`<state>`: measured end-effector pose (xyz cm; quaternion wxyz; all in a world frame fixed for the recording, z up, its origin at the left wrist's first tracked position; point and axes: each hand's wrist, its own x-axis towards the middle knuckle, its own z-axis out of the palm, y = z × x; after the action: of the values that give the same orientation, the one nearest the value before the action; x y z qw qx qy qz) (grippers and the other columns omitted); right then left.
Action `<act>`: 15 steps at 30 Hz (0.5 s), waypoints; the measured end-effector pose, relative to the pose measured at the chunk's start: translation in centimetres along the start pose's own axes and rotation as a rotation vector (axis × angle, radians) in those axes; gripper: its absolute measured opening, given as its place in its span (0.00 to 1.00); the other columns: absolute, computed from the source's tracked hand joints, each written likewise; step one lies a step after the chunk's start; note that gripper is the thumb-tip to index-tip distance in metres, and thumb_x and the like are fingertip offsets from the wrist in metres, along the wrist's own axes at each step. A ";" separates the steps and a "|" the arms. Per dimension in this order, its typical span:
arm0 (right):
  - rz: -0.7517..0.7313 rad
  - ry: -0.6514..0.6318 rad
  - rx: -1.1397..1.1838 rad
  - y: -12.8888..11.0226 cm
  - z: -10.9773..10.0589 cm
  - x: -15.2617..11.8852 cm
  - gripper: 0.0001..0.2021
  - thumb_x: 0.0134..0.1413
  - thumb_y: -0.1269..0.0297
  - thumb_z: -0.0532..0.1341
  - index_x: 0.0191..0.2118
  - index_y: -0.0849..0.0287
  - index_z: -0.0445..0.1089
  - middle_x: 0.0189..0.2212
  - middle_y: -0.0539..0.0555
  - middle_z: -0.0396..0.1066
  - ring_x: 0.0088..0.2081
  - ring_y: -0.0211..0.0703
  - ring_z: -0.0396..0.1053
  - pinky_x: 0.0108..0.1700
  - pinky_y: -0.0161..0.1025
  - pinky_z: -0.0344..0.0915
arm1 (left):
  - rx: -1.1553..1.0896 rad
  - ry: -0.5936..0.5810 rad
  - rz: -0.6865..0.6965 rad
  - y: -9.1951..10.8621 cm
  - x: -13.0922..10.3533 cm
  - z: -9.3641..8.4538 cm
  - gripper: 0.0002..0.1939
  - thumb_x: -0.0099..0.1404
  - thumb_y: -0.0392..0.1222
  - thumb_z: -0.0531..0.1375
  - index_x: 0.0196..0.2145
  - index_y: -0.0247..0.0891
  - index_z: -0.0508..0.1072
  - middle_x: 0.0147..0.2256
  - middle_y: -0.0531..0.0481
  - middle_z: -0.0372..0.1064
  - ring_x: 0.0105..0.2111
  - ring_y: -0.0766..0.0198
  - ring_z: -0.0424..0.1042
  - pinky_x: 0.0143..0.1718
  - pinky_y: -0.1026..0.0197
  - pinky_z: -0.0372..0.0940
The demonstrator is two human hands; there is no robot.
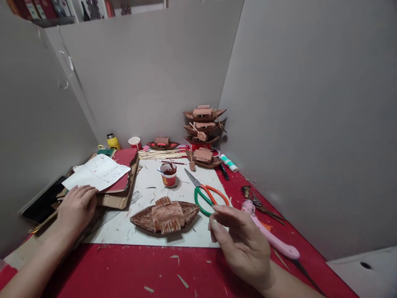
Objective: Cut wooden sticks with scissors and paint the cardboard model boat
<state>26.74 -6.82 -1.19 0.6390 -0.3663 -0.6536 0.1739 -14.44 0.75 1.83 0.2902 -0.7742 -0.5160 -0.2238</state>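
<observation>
Holds the right hand [240,246] towards the worktop's [124,269] right edge, with thumb and fingertips nearly together; cannot tell whether on anything. Has the brown model boat [168,215] untouched, in from the front edge, with hull, roof and slatted side panels in place; seems mostly built and coloured, but shows no paddle. Looks pointed at both ends, streaky, paler between slats. Lays the left hand [79,203] on paper [99,171] towards the left edge, with grip hidden. Shows a paddle [202,135] among stacked boats [204,125] at the far right corner, apparently further along.

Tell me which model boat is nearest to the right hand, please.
The boat at the front of the white sheet; the other boats sit farther back.
</observation>
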 end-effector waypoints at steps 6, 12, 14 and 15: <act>0.010 0.021 0.009 -0.2 0.0 0.0 0.16 0.56 0.69 0.62 0.51 0.54 0.69 0.32 0.54 0.74 0.29 0.41 0.73 0.29 0.38 0.72 | 0.075 -0.016 -0.095 -1.5 -1.2 -1.7 0.08 0.56 0.39 0.54 0.33 0.43 0.71 0.32 0.48 0.74 0.33 0.52 0.71 0.34 0.53 0.66; 0.008 0.001 -0.005 -0.1 0.0 0.1 0.17 0.56 0.70 0.61 0.52 0.54 0.66 0.34 0.55 0.73 0.30 0.42 0.73 0.30 0.38 0.72 | -0.235 -0.010 -0.292 3.2 -1.8 -3.6 0.22 0.60 0.47 0.57 0.53 0.44 0.67 0.45 0.45 0.74 0.18 0.67 0.65 0.21 0.61 0.64; 0.009 0.002 -0.015 -0.1 0.1 0.4 0.17 0.57 0.70 0.60 0.53 0.54 0.65 0.35 0.55 0.72 0.31 0.42 0.73 0.30 0.39 0.72 | -0.375 -0.065 -0.349 5.4 -1.8 -4.0 0.24 0.61 0.49 0.57 0.55 0.46 0.67 0.46 0.45 0.75 0.14 0.70 0.62 0.19 0.63 0.64; 0.015 0.005 -0.022 -0.1 0.1 0.5 0.17 0.57 0.70 0.60 0.53 0.54 0.65 0.35 0.55 0.72 0.31 0.42 0.73 0.31 0.39 0.72 | -0.453 -0.112 -0.351 6.4 -1.7 -4.2 0.25 0.61 0.50 0.58 0.56 0.46 0.65 0.47 0.44 0.74 0.19 0.66 0.69 0.21 0.63 0.66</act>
<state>26.66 -6.49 -0.81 0.6353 -0.3787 -0.6510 0.1707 -9.32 -5.18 2.41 0.0380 -0.7293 -0.5942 -0.3372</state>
